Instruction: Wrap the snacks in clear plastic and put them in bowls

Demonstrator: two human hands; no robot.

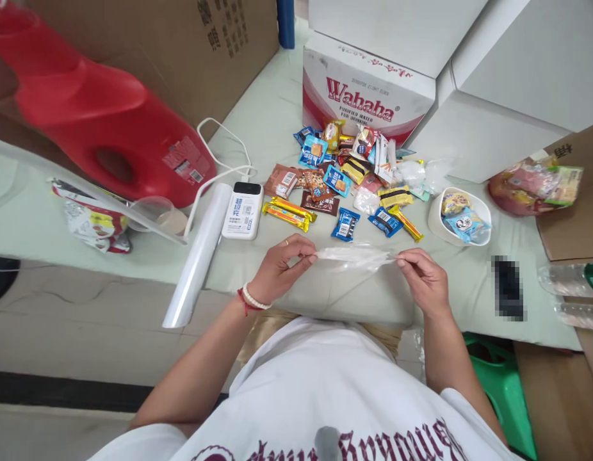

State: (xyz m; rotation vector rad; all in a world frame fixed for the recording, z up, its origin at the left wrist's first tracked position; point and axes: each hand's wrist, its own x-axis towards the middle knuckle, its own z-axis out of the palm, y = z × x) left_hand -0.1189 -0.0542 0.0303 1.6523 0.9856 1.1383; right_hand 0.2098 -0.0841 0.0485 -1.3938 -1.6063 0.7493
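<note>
A thin clear plastic bag [357, 257] is stretched between both hands just above the near edge of the pale green table [258, 128]. My left hand [280, 267] pinches its left end; a bead bracelet and red string sit on that wrist. My right hand [424, 276] pinches its right end. Behind the bag lies a heap of wrapped snacks [344, 173]: blue packets, yellow bars, brown wrappers. A white bowl [439, 225] to the right holds two packets.
A white roll [199, 256] and a white power bank [242, 210] with a cable lie left of the snacks. A red jug [95, 121] stands far left beside a clear cup [155, 214]. A Wahaha carton [368, 86] and white boxes stand behind. A green stool [505, 390] is lower right.
</note>
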